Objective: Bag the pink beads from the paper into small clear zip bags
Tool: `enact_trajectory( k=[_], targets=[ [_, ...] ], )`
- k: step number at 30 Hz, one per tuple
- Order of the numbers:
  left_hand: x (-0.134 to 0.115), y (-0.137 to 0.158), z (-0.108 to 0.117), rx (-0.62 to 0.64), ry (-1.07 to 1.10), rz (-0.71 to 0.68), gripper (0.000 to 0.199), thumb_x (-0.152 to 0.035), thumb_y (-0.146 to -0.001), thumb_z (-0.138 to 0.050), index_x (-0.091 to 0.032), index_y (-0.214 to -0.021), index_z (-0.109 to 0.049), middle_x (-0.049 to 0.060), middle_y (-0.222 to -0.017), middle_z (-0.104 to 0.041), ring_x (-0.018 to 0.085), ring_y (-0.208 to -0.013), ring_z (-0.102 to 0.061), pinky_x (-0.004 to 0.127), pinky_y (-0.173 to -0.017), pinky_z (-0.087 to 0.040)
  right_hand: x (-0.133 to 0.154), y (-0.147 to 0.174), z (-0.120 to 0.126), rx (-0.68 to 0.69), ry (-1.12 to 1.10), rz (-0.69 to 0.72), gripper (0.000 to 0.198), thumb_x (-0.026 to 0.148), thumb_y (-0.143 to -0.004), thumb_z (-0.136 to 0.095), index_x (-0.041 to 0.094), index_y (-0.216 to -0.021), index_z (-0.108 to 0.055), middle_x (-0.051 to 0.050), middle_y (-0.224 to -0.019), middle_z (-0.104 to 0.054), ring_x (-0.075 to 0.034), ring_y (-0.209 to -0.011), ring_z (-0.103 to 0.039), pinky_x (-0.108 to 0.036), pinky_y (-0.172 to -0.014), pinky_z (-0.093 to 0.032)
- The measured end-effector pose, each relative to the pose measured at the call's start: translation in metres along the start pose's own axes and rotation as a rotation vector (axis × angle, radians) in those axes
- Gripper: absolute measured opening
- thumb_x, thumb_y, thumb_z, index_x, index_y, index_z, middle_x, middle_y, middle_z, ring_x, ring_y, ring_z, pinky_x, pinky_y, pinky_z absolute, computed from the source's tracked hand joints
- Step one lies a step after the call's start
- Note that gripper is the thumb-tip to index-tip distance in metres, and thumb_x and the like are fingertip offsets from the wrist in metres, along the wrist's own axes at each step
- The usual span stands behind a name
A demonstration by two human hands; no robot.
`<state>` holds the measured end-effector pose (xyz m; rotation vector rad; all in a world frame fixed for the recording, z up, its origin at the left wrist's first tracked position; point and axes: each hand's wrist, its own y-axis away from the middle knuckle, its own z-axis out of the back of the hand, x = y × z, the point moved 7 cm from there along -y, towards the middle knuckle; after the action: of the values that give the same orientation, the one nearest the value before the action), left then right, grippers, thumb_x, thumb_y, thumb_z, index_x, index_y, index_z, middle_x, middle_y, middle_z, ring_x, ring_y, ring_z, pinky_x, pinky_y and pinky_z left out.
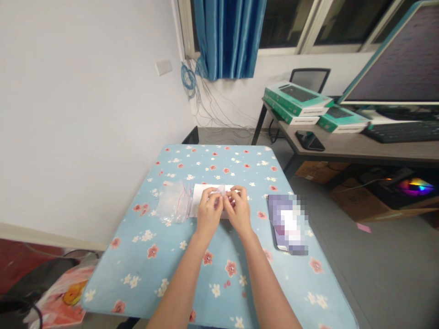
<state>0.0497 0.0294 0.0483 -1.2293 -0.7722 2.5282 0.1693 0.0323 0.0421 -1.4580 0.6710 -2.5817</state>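
Note:
Over the middle of the table, my left hand point(209, 214) and my right hand point(240, 213) meet with bent fingers and thumbs close together. Both pinch a small, thin, translucent piece point(221, 190) that looks like crumpled clear plastic; its exact kind is hard to make out, since the fingers cover most of it. Beneath the hands lies a white sheet point(196, 199), partly hidden by them. Just left of the sheet, clear plastic zip bags point(171, 203) with a reddish seal line lie flat.
A flat purple object point(278, 221), mostly pixelated, lies on the flowered tablecloth point(164, 283) at right. The desk beyond carries green boxes point(298, 98), a black phone point(309, 140), a keyboard point(404, 131) and a monitor point(398, 59). A white wall point(103, 100) borders the left.

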Motion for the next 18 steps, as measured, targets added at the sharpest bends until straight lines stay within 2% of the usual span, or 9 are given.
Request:
enact_trajectory(
  k=[6,18],
  targets=[
    [0.0003,0.0006,-0.0009,-0.003,0.038,0.013,0.011,-0.018,-0.085,-0.05,-0.018,-0.084,-0.06,0.008,-0.106,-0.053,0.017,-0.094,-0.058,0.029,-0.076,-0.053,0.0028,-0.0002,0.002,-0.009,0.014,0.007,0.017,0.03,-0.085,-0.047,0.019,-0.076,-0.057,-0.007,-0.105,-0.047,-0.011,-0.065,-0.051,-0.026,-0.06,-0.045],
    [-0.0007,0.0003,0.0006,-0.034,0.074,0.003,0.011,-0.017,-0.084,-0.051,-0.016,-0.08,-0.061,0.007,-0.105,-0.052,0.012,-0.081,-0.058,0.026,-0.07,-0.053,0.0024,-0.0009,0.0032,-0.02,0.03,0.013,0.015,0.028,-0.083,-0.048,0.018,-0.075,-0.057,-0.007,-0.103,-0.046,-0.01,-0.065,-0.051,-0.025,-0.059,-0.045]
  ],
)
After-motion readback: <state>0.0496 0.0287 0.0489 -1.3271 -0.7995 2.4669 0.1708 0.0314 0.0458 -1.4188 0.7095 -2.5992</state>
